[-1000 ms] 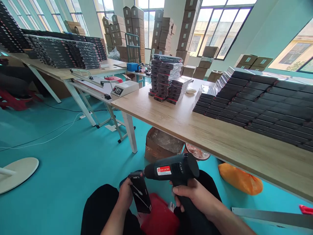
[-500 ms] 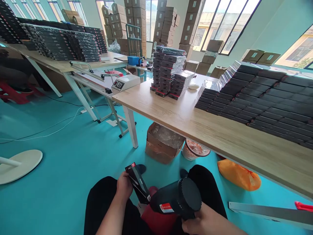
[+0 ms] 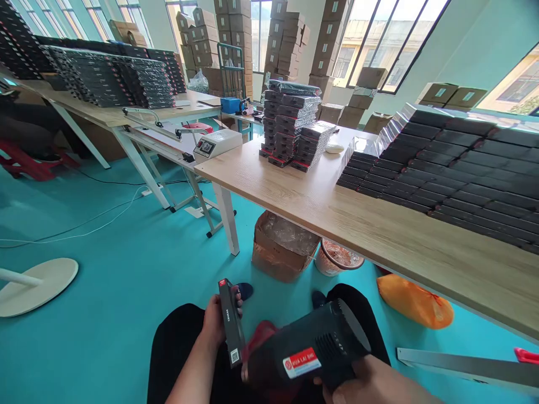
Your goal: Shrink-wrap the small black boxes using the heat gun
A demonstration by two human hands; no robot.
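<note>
Box [image 3: 231, 325] in the left hand [image 3: 214, 321], pinched between the thumb side and the curled fingers, with fingertips just visible past the right edge; narrow dark side turned upward, red patch at the far end, white lettering along the middle and a small white printed square at the near end. To the right of the left hand, a black heat gun [image 3: 309, 356] with a red and white label, tilted, nozzle pointing left toward the near end of the box, very close by; impossible to make out any contact. Right hand [image 3: 353, 381] closed around the heat gun below its wide rear end, partly hidden behind it and cut by the lower edge of view. Between the two hands and slightly beyond, a patch of red [image 3: 261, 334], partly covered by the gun. Ahead of both hands, a wooden table [image 3: 295, 185] with wrapped stacks [image 3: 290, 126] of dark boxes and, farther right, a broad stepped pile [image 3: 455, 168] of more. Under it, beyond the hands, a cardboard carton [image 3: 280, 261] full of clear plastic and, just beside, a basket [image 3: 330, 264]. Beyond the right hand, farther to the right, an orange bag [image 3: 415, 302] on the floor.
</note>
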